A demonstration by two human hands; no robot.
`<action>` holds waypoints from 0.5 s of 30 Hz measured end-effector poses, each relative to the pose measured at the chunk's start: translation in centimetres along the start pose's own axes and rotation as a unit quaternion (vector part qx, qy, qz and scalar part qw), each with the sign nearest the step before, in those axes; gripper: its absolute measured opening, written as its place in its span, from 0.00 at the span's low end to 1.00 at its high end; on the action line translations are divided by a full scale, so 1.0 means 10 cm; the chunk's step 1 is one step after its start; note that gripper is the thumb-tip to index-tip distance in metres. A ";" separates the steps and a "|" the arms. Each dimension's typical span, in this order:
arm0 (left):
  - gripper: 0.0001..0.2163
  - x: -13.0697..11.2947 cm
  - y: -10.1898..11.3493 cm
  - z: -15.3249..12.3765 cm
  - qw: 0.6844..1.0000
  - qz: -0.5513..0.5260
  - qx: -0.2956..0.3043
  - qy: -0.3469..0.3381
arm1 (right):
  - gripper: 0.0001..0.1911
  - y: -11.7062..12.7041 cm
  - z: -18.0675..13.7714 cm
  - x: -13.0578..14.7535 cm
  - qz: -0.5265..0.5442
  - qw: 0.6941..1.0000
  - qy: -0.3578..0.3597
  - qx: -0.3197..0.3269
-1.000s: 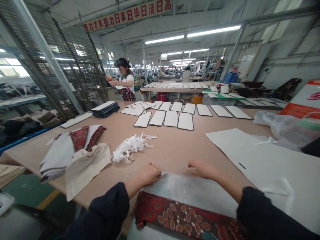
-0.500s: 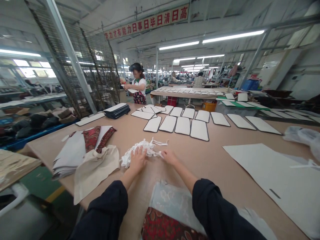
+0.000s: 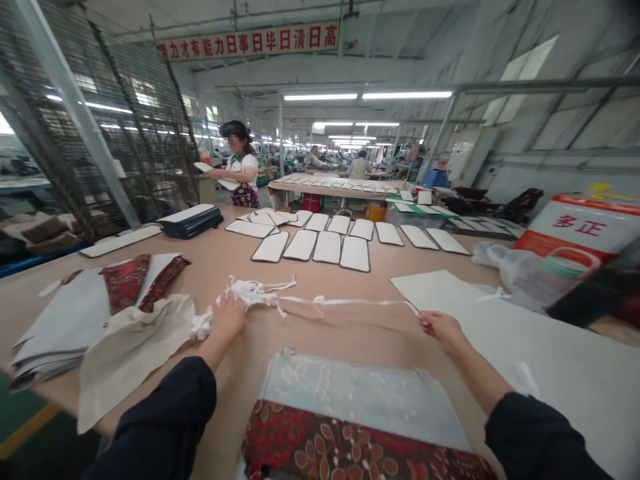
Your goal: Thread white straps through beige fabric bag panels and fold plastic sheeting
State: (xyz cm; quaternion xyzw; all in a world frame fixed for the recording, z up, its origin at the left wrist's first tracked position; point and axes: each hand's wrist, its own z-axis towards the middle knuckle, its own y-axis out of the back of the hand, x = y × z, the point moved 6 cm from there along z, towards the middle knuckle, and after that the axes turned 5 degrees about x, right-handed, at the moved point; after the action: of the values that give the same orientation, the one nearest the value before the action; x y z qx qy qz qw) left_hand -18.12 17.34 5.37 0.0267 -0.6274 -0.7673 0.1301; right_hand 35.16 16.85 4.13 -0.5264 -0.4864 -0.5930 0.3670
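My left hand (image 3: 229,316) rests palm down on a tangled pile of white ribbon strips (image 3: 245,293) on the brown table (image 3: 320,327). My right hand (image 3: 440,327) pinches the end of one white ribbon strip (image 3: 350,302), which stretches taut from the pile to my fingers. In front of me lies a pale gauzy fabric sheet (image 3: 350,393) over a red patterned cloth (image 3: 350,450).
A stack of grey and red fabric pieces (image 3: 95,307) and a beige cloth (image 3: 130,350) lie at left. White padded panels (image 3: 325,245) line the table's middle, a large white sheet (image 3: 525,347) lies at right. A plastic bag (image 3: 520,270) and red-white box (image 3: 580,227) stand far right. A person (image 3: 240,167) works behind.
My hands left the gauzy sheet and reached to the ribbon pile. My right hand then drew one strip out to the right while the left stayed on the pile.
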 end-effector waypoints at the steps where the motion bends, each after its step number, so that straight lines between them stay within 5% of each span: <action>1: 0.18 -0.11 0.10 -0.02 1.000 0.000 -0.022 -0.005 | 0.07 0.02 -0.08 -0.05 0.043 0.999 -0.018 0.003; 6: 0.19 -0.85 0.44 -0.18 0.983 -0.029 -0.116 -0.138 | 0.10 -0.20 -0.52 -0.17 0.218 0.968 -0.089 0.084; 11: 0.27 -1.50 0.24 -0.19 0.968 -0.056 -0.015 -0.244 | 0.12 -0.42 -0.90 -0.09 0.310 0.929 -0.123 0.162; 15: 0.21 -1.67 0.10 -0.14 0.968 -0.054 0.035 -0.243 | 0.14 -0.25 -0.94 -0.02 0.336 0.923 -0.115 0.145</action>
State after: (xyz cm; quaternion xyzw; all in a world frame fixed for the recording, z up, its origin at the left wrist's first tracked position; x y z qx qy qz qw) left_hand -1.59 19.70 4.03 -0.1226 -0.6640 -0.7344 -0.0686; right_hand 30.31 8.41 3.73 -0.6648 -0.4005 -0.2929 0.5584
